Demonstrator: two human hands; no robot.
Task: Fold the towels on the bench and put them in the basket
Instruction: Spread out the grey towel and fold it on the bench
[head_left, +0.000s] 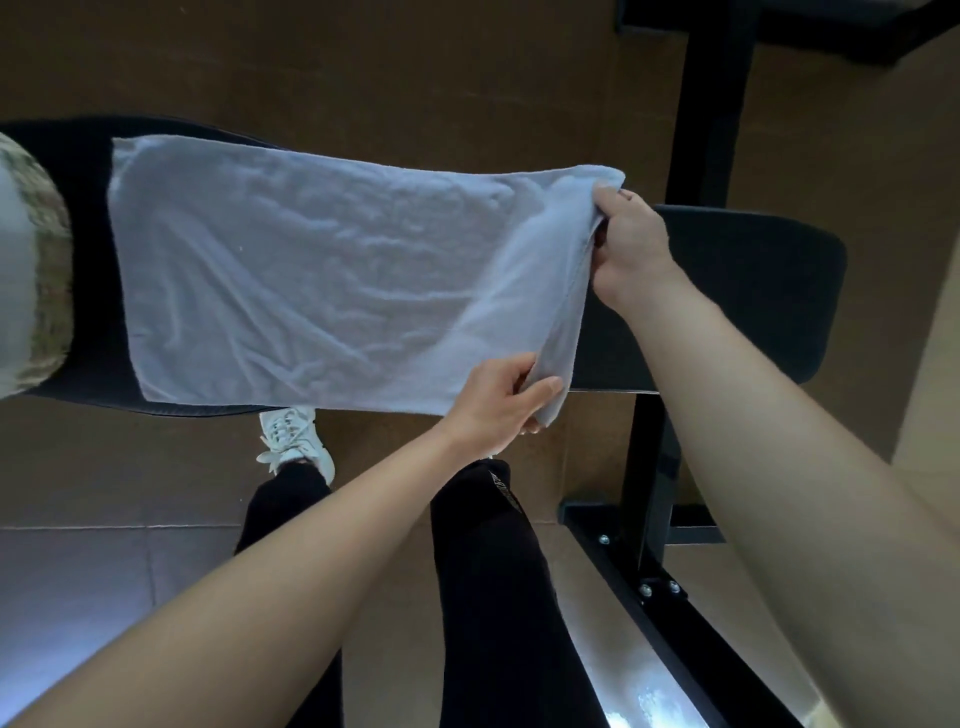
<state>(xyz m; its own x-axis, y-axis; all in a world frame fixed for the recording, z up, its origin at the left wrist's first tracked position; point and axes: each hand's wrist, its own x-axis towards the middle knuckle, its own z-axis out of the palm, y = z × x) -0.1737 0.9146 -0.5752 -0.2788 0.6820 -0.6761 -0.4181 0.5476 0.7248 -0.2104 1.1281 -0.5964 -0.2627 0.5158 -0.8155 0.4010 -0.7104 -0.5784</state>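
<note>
1. Risk one: uneven fold. The left hand (496, 397) pinches the near right corner of the towel (311, 275) and the right hand (631, 244) pinches the far right corner. If one hand travels faster across, the edges land skewed and the fold needs redoing.
2. Risk two: dragging. The rest of the cloth lies flat and wrinkled on the bench (753, 291). Too low a lift probably slides the whole sheet leftward instead of folding it over.
3. Risk three: overhang. The near edge sits right at the bench's near lip, above the shoe (293, 439). A tug toward the body could pull the cloth off onto the floor.
4. Risk four: pinch slip. Each hand holds only a small bunch of fabric between thumb and fingers, and terry cloth is limp, so a corner may drop mid-swing.
5. Position relative to grip: the towel spreads away to the left of both hands, its raised right end between them. Bare bench pad lies just right of the hands.
6. Far left of the grips, a patterned object (41, 270) sits at the frame edge. Possibly the basket, cannot tell.
</note>
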